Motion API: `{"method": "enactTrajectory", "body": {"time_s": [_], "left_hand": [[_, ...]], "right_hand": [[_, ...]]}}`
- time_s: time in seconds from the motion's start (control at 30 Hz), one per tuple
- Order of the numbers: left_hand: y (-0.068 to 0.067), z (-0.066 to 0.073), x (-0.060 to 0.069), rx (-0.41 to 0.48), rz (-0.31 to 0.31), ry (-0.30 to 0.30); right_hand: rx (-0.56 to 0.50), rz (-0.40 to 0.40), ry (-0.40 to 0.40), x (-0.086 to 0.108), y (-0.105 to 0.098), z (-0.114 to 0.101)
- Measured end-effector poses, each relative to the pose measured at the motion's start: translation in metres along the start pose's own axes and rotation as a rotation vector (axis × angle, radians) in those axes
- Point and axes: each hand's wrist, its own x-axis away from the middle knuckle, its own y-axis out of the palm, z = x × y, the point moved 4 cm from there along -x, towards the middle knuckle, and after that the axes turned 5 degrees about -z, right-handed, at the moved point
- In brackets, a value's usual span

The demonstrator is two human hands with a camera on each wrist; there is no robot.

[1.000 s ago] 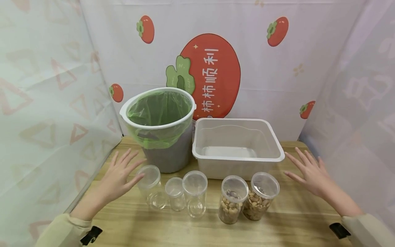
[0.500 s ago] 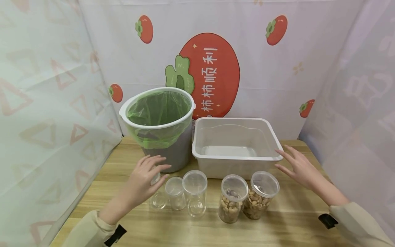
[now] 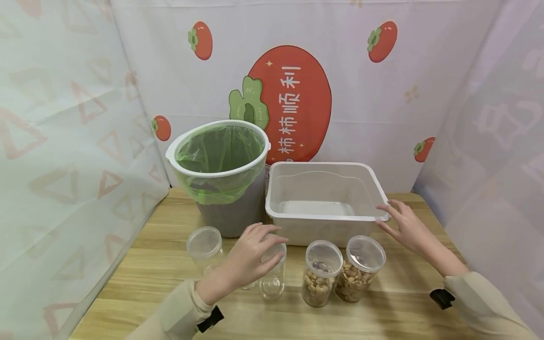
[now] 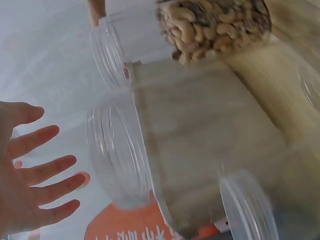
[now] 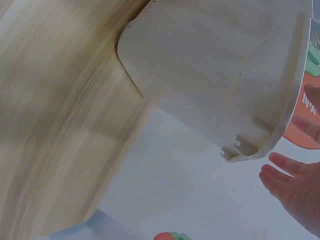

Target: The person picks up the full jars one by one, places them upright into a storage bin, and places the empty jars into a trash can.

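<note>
My left hand (image 3: 248,257) is above the middle of a row of clear lidded jars, fingers spread and holding nothing. An empty jar (image 3: 272,285) is partly covered by that hand, and a smaller one behind it is mostly hidden. Another empty jar (image 3: 205,245) stands to the left. Right of the hand are two jars of nuts, one jar (image 3: 316,283) showing cashews, the other jar (image 3: 354,281) slightly tilted in view. My right hand (image 3: 405,229) is beside the right front corner of the white plastic tub (image 3: 323,231), its fingers loosely bent around nothing.
At the back left stands a grey trash bin (image 3: 231,217) with a white rim and a green liner (image 3: 216,189). The wooden table (image 3: 140,288) is enclosed by printed cloth (image 3: 361,108) behind and on both sides.
My left hand has moved right, from beside the leftmost jar to over the taller empty jar near the middle. My right hand has shifted left to the tub's corner. The jars stay put.
</note>
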Motion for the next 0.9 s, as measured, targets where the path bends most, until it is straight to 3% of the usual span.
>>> {"method": "enactTrajectory", "body": {"time_s": [0.2,0.3,0.57,0.9], "left_hand": [[0.021,0.015,-0.016,0.017,-0.014,0.014],[0.033,0.021,-0.022,0.046,-0.052,-0.007],[0.059,0.033,-0.035,0.084,-0.212,-0.015],[0.084,0.037,-0.035,0.087,-0.395,-0.078]], "right_hand": [[0.002,0.102,-0.061,0.001,0.003,0.004],[-0.003,0.125,-0.065,0.001,0.004,0.004],[0.018,0.162,-0.093,-0.001,0.004,0.003],[0.033,0.193,-0.108,-0.001,0.006,0.001]]}}
